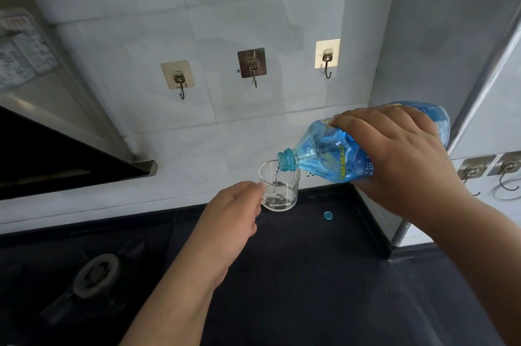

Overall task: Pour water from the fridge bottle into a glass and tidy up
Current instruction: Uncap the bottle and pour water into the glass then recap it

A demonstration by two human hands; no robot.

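Blue water bottle (346,153) is gripped w/ right hand (394,153), long axis tipped down-left, mouth right over the glass (279,186) rim. Glass is steadied on the dark counter (310,261) by left hand (234,213), fingers closed on its side. Cap (328,215) is left just right of it.

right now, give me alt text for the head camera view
The right hand tilts a blue bottle so water runs into a clear glass, steadied by the left hand on a dark counter. The blue cap lies beside the glass, below three wall hooks.
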